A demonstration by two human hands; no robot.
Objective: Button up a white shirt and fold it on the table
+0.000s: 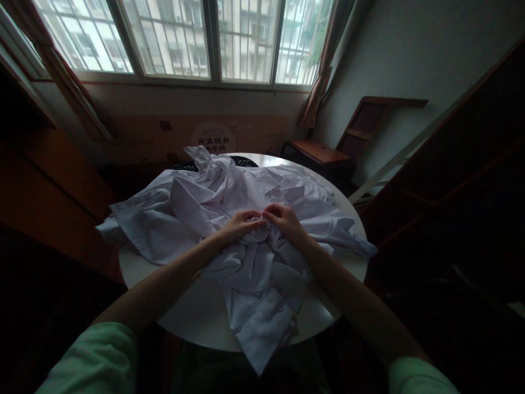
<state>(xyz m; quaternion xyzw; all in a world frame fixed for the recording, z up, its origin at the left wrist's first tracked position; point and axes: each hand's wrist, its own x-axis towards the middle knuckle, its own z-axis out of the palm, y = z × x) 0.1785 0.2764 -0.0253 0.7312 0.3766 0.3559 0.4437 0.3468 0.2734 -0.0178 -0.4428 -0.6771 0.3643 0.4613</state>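
Note:
White cloth garments [197, 197] lie crumpled and spread over a round white table [188, 314]. One pointed piece hangs past the table's front edge. Near the middle, my left hand [243, 223] pinches a gathered bit of the white fabric between thumb and fingers. My right hand [284, 220] pinches the same bunched spot from the other side, its fingertips touching or almost touching those of the left. What exactly lies between the fingertips is too small to make out. Whether the cloth is one garment or more, I cannot tell.
A dark patterned item [246, 161] shows behind the cloth at the table's far edge. A wooden chair [320, 150] stands at the back right, below a wall. Barred windows [176, 38] with tied curtains [315, 96] span the back. A wooden cabinet [49, 191] stands left.

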